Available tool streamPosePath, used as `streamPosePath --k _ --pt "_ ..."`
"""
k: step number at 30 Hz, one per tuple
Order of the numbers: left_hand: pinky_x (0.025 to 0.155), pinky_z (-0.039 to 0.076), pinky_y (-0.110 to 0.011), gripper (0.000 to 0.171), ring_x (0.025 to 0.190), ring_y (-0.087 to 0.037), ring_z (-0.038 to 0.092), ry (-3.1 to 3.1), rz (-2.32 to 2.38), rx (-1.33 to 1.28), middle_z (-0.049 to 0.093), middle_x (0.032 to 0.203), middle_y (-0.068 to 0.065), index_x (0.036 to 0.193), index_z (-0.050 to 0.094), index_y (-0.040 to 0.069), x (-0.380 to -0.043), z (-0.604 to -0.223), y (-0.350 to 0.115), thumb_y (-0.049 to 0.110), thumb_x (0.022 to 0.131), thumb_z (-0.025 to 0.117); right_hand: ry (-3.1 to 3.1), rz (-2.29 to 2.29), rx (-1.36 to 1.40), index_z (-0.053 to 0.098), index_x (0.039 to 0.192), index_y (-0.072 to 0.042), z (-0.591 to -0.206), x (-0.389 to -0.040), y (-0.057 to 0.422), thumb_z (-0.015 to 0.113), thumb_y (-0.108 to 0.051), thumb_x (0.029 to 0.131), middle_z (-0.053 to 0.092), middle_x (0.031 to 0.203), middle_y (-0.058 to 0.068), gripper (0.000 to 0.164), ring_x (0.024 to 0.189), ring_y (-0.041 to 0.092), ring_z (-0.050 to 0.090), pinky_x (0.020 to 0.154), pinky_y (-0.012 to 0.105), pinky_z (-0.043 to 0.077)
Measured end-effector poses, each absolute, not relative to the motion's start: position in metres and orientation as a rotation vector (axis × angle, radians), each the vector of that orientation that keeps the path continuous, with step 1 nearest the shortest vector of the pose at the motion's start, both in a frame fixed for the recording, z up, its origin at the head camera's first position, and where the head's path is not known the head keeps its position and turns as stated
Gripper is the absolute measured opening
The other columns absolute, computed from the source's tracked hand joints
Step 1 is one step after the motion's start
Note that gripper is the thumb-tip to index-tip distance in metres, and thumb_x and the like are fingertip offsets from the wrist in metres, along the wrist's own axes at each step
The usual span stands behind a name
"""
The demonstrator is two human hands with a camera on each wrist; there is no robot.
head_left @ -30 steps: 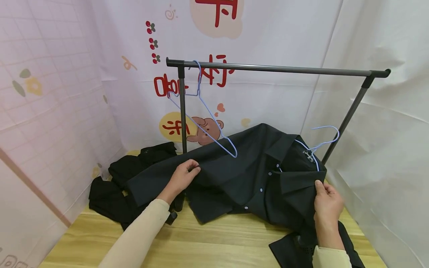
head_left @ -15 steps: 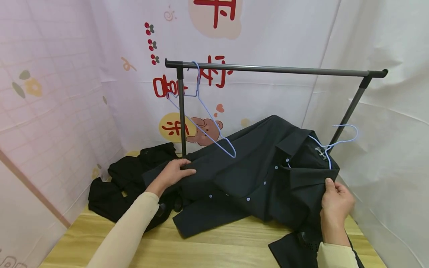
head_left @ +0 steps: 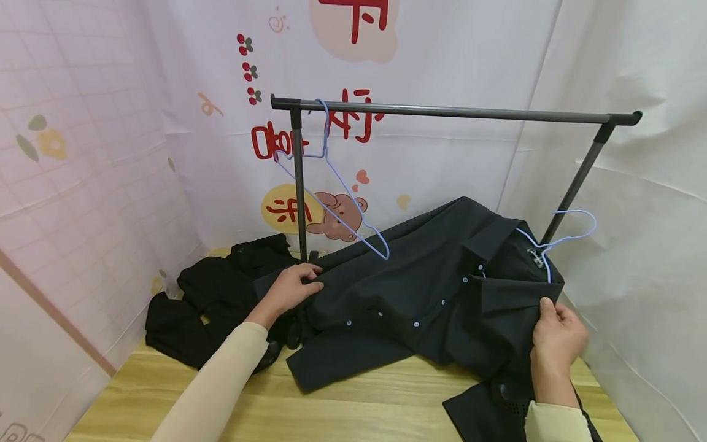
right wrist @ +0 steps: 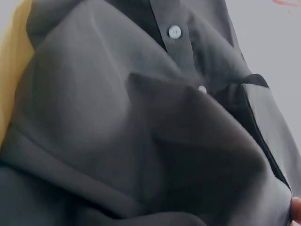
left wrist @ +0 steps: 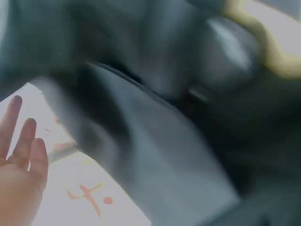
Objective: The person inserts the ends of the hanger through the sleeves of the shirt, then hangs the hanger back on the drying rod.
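Note:
A black button-up shirt (head_left: 397,276) spreads across the middle of the head view with a light blue hanger (head_left: 574,236) inside its collar; the hook sticks out at the right. With thumb and fingers my right hand (head_left: 559,334) pinches the shirt by the shoulder below the collar. My left hand (head_left: 289,288) is at the shirt's left side, its fingers fairly straight against the cloth. In the left wrist view the fingers (left wrist: 23,141) are extended and apart, beside blurred dark cloth. The right wrist view is filled by the shirt front with pale buttons (right wrist: 174,32).
A grey metal rack rail (head_left: 453,113) runs across behind the shirt. Another blue hanger (head_left: 353,196) hangs from its left end. Black garments (head_left: 204,294) lie heaped on the wooden table (head_left: 331,417) at the left. Printed cloth walls (head_left: 442,49) enclose the back and sides.
The shirt and its hanger have shifted right with my right hand. My left hand has slid slightly left along the shirt, and one sleeve has swung lower across the table.

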State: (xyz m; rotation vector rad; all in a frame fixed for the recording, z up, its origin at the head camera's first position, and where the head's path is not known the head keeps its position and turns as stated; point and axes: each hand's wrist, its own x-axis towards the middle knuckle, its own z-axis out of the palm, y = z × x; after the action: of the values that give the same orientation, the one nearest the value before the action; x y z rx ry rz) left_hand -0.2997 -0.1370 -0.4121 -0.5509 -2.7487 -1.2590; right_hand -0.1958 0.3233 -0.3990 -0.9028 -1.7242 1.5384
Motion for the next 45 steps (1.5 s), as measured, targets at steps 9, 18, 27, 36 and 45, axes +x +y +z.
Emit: streamPosePath --k 9,18,27,36,45 --pt "0.069 0.046 -0.038 0.015 0.077 -0.032 0.057 -2.532 -1.798 -0.639 0.057 0.077 -0.016 0.09 0.064 0.004 -0.289 -0.366 -0.116 0.017 0.096 0.065 -1.578 1.605 -0.883 0.069 0.084 -0.019 -0.399 -0.195 0.332 0.064 -0.027 0.097 0.054 0.072 -0.017 0.015 0.076 0.008 0.047 0.069 0.021 0.039" --pt "0.07 0.05 -0.039 0.01 0.076 -0.023 0.06 -2.914 -0.998 -0.537 0.067 0.084 -0.005 0.092 0.073 0.01 -0.306 -0.379 -0.159 0.02 0.091 0.073 -1.489 1.635 -0.895 0.07 0.079 -0.022 -0.388 -0.19 0.35 0.065 -0.023 0.096 0.055 0.071 -0.015 0.018 0.076 0.006 0.047 0.069 0.018 0.039" --pt "0.079 0.047 -0.048 0.015 0.084 -0.03 0.059 -2.66 -0.71 -0.119 0.064 0.093 -0.012 0.106 0.072 0.004 -0.303 -0.407 -0.167 0.011 0.095 0.067 -1.575 1.569 -0.912 0.07 0.081 -0.024 -0.396 -0.192 0.336 0.067 -0.025 0.095 0.054 0.065 -0.023 0.014 0.075 0.005 0.048 0.074 0.022 0.038" --pt "0.064 0.047 -0.032 0.007 0.072 -0.01 0.054 -2.926 -0.642 -0.811 0.059 0.082 0.006 0.091 0.073 0.017 -0.248 -0.441 -0.13 0.021 0.088 0.077 -1.628 1.564 -0.908 0.072 0.097 -0.015 -0.404 -0.191 0.331 0.065 -0.029 0.096 0.054 0.065 -0.024 0.016 0.075 0.005 0.05 0.072 0.021 0.04" --pt "0.061 0.044 -0.026 0.016 0.074 -0.011 0.056 -2.853 0.015 -1.241 0.055 0.08 0.009 0.087 0.07 0.023 -0.216 -0.481 -0.108 0.036 0.083 0.08 -1.631 1.563 -0.905 0.072 0.102 -0.011 -0.404 -0.19 0.332 0.065 -0.03 0.096 0.055 0.066 -0.023 0.021 0.075 0.005 0.049 0.072 0.023 0.04"
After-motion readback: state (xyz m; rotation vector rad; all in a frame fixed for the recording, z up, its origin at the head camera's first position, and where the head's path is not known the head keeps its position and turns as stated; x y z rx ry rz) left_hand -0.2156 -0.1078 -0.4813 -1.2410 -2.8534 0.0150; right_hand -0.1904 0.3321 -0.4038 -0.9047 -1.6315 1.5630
